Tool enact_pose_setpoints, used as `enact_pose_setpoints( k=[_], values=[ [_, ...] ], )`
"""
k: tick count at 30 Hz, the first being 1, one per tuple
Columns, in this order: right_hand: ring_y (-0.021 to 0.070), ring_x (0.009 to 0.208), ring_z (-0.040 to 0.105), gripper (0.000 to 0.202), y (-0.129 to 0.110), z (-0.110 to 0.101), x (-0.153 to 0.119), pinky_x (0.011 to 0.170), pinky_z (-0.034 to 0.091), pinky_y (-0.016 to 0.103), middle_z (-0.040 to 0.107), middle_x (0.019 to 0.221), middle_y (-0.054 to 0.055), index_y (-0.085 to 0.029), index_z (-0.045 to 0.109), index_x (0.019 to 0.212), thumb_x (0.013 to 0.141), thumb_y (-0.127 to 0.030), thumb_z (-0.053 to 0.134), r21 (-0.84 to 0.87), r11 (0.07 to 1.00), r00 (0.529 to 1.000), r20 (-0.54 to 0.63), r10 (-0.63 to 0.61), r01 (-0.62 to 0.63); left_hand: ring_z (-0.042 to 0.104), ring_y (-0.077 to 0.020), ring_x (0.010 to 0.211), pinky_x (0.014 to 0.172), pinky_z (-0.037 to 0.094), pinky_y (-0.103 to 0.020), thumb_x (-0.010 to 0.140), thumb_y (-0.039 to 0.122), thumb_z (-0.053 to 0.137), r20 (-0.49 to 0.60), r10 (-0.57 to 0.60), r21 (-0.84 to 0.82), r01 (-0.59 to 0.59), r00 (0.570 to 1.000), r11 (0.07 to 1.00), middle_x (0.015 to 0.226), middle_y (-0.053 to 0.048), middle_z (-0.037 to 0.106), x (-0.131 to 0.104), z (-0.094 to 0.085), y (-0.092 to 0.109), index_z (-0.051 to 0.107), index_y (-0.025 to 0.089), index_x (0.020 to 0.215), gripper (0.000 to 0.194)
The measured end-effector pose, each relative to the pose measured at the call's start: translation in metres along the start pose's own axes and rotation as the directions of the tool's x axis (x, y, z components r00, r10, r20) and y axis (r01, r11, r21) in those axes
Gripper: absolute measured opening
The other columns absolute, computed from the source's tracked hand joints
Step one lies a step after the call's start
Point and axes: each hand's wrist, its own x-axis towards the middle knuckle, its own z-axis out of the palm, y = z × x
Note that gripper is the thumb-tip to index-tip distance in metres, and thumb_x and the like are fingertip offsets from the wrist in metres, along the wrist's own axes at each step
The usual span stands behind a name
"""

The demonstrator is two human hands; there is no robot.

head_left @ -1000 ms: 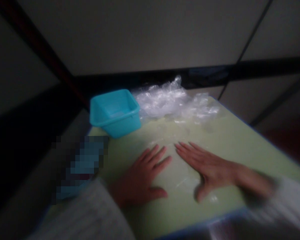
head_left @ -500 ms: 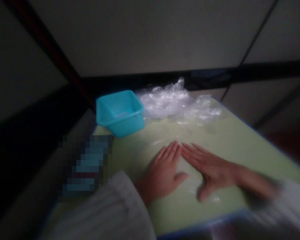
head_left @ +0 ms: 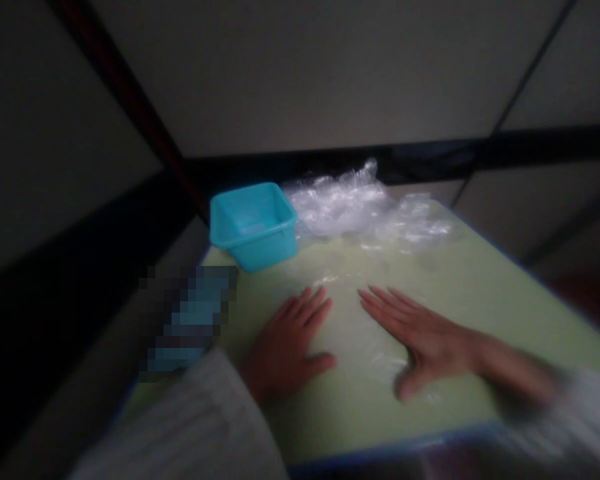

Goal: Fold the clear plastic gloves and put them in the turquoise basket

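Observation:
On a pale green table (head_left: 330, 427) a thin sheet of clear plastic (head_left: 353, 333) lies flat, its edges hard to make out. My left hand (head_left: 290, 347) rests palm down on its left part, fingers spread and thumb out. To the right, my right hand (head_left: 420, 340) also lies flat with its thumb apart from the fingers. A gap separates the two hands, and neither holds anything.
A turquoise basin (head_left: 263, 250) stands at the back left. Crumpled clear plastic (head_left: 350, 203) is heaped beside it along the back. A pixelated bluish object (head_left: 197, 313) lies at the left edge. Wall panels (head_left: 330, 73) rise behind the table.
My left hand has slid left, away from my right hand; their fingertips were close together before. My right hand has barely moved. The view has shifted slightly.

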Motion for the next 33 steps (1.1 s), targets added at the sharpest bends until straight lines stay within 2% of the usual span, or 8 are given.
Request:
enact_pose_setpoints(
  k=[5,9,11,15,18,21,26,33],
  values=[
    [0.0328,0.139,0.000,0.113,0.000,-0.013,-0.004,0.112,0.006,0.052,-0.002,0.154,0.010,-0.020,-0.001,0.147,0.067,-0.073,0.057,0.099,0.994,0.999,-0.014,-0.034,0.035,0.015,-0.0264,0.140,0.112,0.019,-0.045,0.077,0.052,0.059,0.016,-0.015,-0.033,0.015,1.000,0.999,0.152,-0.012,0.018,-0.010,-0.008,-0.007,0.025,0.016,0.143,0.082],
    [0.0279,0.140,0.002,0.085,0.003,-0.037,0.012,0.112,0.013,0.051,0.001,0.154,0.005,-0.025,-0.001,0.147,0.085,-0.062,0.043,0.203,0.975,0.988,-0.138,-0.064,0.091,0.015,-0.0246,0.140,0.113,0.019,-0.043,0.084,0.047,0.053,-0.121,-0.005,-0.054,-0.002,0.993,0.999,0.151,-0.015,0.020,0.001,-0.014,0.002,0.026,0.010,0.141,0.073],
    [0.0255,0.140,0.007,0.071,0.007,-0.043,0.034,0.113,0.014,0.049,0.009,0.153,0.006,-0.024,0.006,0.147,0.091,-0.054,0.038,0.173,0.984,0.987,-0.158,-0.016,0.043,0.017,-0.0233,0.140,0.113,0.020,-0.042,0.087,0.045,0.048,-0.178,0.030,-0.052,-0.040,0.984,0.998,0.150,-0.016,0.022,0.011,-0.014,0.007,0.028,0.009,0.141,0.068],
    [0.0247,0.138,0.019,0.068,0.025,-0.030,0.085,0.112,0.020,0.047,0.022,0.150,0.014,-0.015,0.019,0.146,0.092,-0.056,0.030,0.038,0.998,0.983,-0.179,-0.035,0.043,0.022,-0.0242,0.138,0.112,0.022,-0.040,0.089,0.038,0.047,-0.186,0.053,-0.035,-0.060,0.981,0.998,0.147,-0.018,0.029,0.028,-0.007,0.012,0.036,0.007,0.135,0.057],
    [0.0256,0.139,0.018,0.071,0.041,-0.011,0.105,0.112,0.018,0.048,0.021,0.149,0.016,-0.011,0.021,0.145,0.092,-0.057,0.029,-0.083,0.994,0.982,-0.169,-0.087,0.073,0.023,-0.0251,0.138,0.112,0.021,-0.040,0.089,0.038,0.048,-0.158,0.054,-0.026,-0.058,0.986,0.998,0.146,-0.017,0.031,0.030,0.000,0.014,0.040,0.008,0.132,0.054],
    [0.0252,0.139,0.016,0.071,0.052,0.001,0.108,0.113,0.016,0.048,0.020,0.150,0.016,-0.011,0.020,0.145,0.092,-0.058,0.027,-0.134,0.989,0.985,-0.147,-0.086,0.066,0.021,-0.0250,0.138,0.113,0.018,-0.041,0.089,0.044,0.045,-0.158,0.054,-0.023,-0.059,0.986,0.998,0.147,-0.016,0.030,0.028,0.005,0.015,0.040,0.009,0.132,0.056],
    [0.0248,0.139,0.015,0.072,0.055,0.002,0.105,0.113,0.014,0.046,0.018,0.150,0.015,-0.012,0.018,0.146,0.092,-0.059,0.029,-0.149,0.987,0.989,-0.125,-0.078,0.059,0.018,-0.0255,0.139,0.113,0.016,-0.041,0.089,0.051,0.042,-0.160,0.022,-0.024,-0.027,0.987,0.999,0.148,-0.014,0.028,0.026,0.006,0.015,0.038,0.010,0.136,0.062],
    [0.0248,0.139,0.015,0.073,0.053,0.000,0.105,0.113,0.014,0.046,0.016,0.151,0.014,-0.014,0.015,0.146,0.091,-0.059,0.029,-0.144,0.989,0.990,-0.122,-0.064,0.047,0.021,-0.0267,0.138,0.111,0.021,-0.045,0.089,0.049,0.041,-0.168,-0.127,-0.031,0.123,0.978,0.992,0.147,-0.015,0.030,0.018,0.005,0.005,0.032,0.008,0.139,0.065]
  ],
)
